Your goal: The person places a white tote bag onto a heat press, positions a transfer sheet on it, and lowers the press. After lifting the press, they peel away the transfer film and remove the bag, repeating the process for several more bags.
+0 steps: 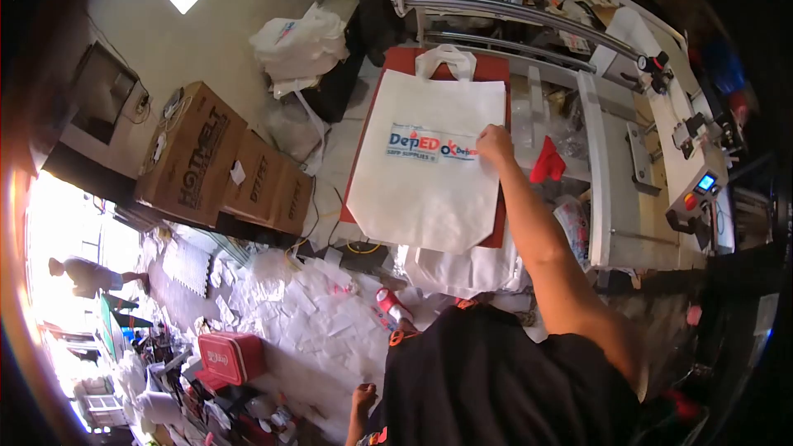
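Note:
A white tote bag [425, 190] with a printed DepED and OK logo lies flat on a red board [357, 198], its handles at the far end. My right hand [496, 145] is on the right part of the print, fingers pressed together; what they pinch is too small to make out. Low in the view, my left hand [364, 397] hangs beside my body, away from the bag, its fingers curled. Whether it holds anything is hidden. More white bags [462, 271] are below the board's near edge.
A machine with metal rollers [529, 10] and a control panel [700, 190] stands at the right. Cardboard boxes [202, 157] and stacked white bags [301, 45] are at the left. A red cooler [231, 358] sits on the littered floor. A person [87, 275] is at far left.

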`<act>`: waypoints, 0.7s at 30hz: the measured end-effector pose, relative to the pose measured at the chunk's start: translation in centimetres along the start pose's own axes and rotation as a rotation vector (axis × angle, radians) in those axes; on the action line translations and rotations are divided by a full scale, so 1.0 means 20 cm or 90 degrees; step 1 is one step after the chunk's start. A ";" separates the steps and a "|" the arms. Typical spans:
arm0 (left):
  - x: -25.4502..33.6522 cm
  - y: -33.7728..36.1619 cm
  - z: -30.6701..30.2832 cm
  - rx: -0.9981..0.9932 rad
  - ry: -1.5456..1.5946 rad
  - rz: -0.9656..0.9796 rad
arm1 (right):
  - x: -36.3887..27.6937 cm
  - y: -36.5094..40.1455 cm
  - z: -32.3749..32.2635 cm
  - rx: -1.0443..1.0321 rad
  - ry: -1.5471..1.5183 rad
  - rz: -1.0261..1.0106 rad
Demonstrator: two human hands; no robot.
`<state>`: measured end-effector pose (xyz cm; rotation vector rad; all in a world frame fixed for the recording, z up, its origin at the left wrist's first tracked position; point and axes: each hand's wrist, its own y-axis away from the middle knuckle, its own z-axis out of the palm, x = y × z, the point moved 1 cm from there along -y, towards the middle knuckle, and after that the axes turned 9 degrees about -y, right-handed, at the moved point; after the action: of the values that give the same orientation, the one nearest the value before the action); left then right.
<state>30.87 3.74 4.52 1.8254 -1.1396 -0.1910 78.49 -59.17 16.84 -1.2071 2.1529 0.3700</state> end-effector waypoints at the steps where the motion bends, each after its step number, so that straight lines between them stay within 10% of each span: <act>1: -0.02 -0.07 -0.07 -0.002 -0.007 0.007 | -0.02 0.01 0.02 0.008 0.000 0.006; 6: -0.43 -0.84 -0.38 -0.074 0.012 0.136 | -0.47 0.51 0.04 0.128 -0.036 -0.215; 9: -0.33 -1.05 -0.78 -0.020 0.091 0.015 | -0.78 1.03 0.19 -0.464 -0.374 -0.372; 11: -0.33 -1.24 -0.99 0.023 0.088 0.104 | -1.02 1.24 0.15 -0.740 -0.689 -0.065; 18: -0.37 -1.19 -1.16 0.064 0.447 0.138 | -1.28 0.90 0.33 -0.306 -0.191 -0.540; 21: -0.80 -1.24 -0.91 0.196 0.033 0.089 | -1.30 0.78 0.58 -0.375 -0.023 -0.738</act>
<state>47.38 30.51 -9.96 1.9934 -1.3107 0.1202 79.77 -27.54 23.98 -2.4693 0.9970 0.4779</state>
